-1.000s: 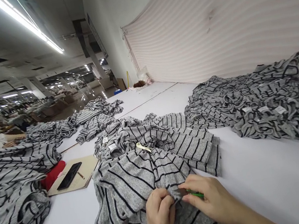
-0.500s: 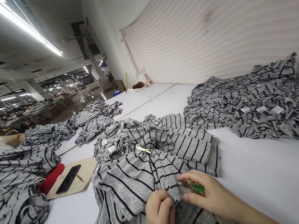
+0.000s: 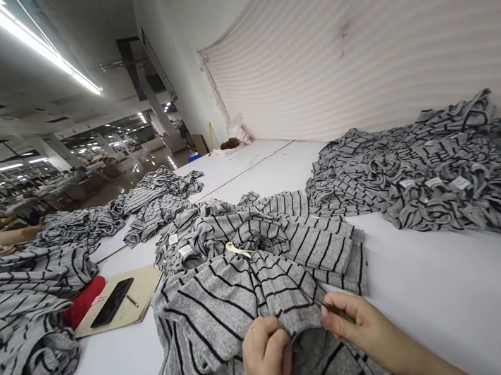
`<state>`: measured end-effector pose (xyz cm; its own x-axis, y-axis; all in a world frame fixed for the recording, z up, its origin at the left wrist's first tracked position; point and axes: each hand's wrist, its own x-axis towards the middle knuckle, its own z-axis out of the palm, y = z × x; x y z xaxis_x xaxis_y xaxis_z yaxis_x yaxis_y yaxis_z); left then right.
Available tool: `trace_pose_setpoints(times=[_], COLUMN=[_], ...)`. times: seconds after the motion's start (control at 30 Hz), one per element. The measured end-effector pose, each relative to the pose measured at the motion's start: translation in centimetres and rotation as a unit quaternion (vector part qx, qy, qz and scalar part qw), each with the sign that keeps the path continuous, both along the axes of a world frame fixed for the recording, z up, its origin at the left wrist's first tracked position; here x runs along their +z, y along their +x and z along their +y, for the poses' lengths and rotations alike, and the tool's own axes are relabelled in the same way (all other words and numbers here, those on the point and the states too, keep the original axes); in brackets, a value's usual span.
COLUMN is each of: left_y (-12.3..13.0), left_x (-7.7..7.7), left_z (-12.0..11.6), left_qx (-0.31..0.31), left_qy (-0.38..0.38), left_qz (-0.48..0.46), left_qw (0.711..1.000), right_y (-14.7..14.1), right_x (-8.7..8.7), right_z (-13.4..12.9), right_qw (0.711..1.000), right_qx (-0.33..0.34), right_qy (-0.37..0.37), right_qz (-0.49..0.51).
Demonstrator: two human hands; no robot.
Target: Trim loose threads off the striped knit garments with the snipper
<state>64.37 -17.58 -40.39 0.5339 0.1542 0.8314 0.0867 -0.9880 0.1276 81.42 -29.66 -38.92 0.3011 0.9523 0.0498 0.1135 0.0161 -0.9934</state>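
A grey marled jersey garment with black stripes (image 3: 236,305) lies bunched on the white table (image 3: 441,290) right in front of me. My left hand (image 3: 266,364) pinches a fold of its edge. My right hand (image 3: 363,328) holds a small green tool (image 3: 337,312) close to that same edge, seen nearly edge-on, so its exact kind is hard to tell. A cream tag (image 3: 237,250) lies on the striped cloth above my hands. More of the garment runs under my wrists and out of view.
Large piles of the same striped cloth (image 3: 422,178) lie to the right and left. A notebook (image 3: 120,302) holds a black phone (image 3: 112,302), with red cloth (image 3: 84,301) beside it. A co-worker's arm (image 3: 13,237) rests at the far left.
My right hand has turned, so the green tool now shows thin and edge-on rather than broad. The fabric edge between my hands is pulled tighter. The view has shifted slightly.
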Motion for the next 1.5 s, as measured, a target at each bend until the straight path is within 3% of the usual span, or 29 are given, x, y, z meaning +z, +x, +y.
trace_pose_setpoints(times=[0.23, 0.37, 0.5, 0.7, 0.97, 1.23, 1.3, 1.37, 1.43, 1.5], left_y=[0.0, 0.0, -0.1, -0.2, 0.1, 0.2, 0.3, 0.5, 0.7, 0.8], left_x=[0.1, 0.3, 0.0, -0.6, -0.1, -0.1, 0.0, 0.2, 0.5, 0.7], left_z=[0.1, 0.4, 0.4, 0.4, 0.3, 0.8, 0.9, 1.2, 1.5, 1.8], left_qx=[0.009, 0.003, 0.000, -0.010, -0.012, -0.021, -0.032, -0.038, -0.034, -0.026], left_qy=[-0.006, 0.012, -0.003, -0.046, -0.038, -0.036, -0.080, -0.214, -0.378, -0.485], left_qz=[-0.005, -0.005, -0.011, -0.021, -0.017, -0.028, -0.015, 0.017, 0.045, 0.050], left_qw=[1.000, 1.000, 1.000, 0.999, 0.999, 0.999, 0.996, 0.976, 0.924, 0.873], right_y=[-0.9, -1.1, -0.3, 0.7, -0.3, -0.8, -0.7, -0.4, 0.1, 0.5], right_x=[0.7, 1.1, 0.9, 0.2, 0.7, 0.2, 0.1, 0.2, 0.5, 0.8], right_z=[1.3, 2.4, 1.8, 0.2, 1.3, 1.5, 2.1, 2.8, 3.2, 3.2], right_qw=[0.999, 0.996, 0.998, 0.986, 0.981, 0.983, 0.979, 0.973, 0.968, 0.965], right_qx=[0.016, -0.020, -0.026, 0.003, 0.028, -0.021, -0.045, -0.074, -0.089, -0.075], right_qy=[0.017, 0.042, 0.050, 0.037, 0.081, 0.025, 0.035, 0.045, 0.044, 0.041], right_qz=[-0.045, -0.074, -0.037, -0.165, -0.175, -0.183, -0.197, -0.215, -0.232, -0.248])
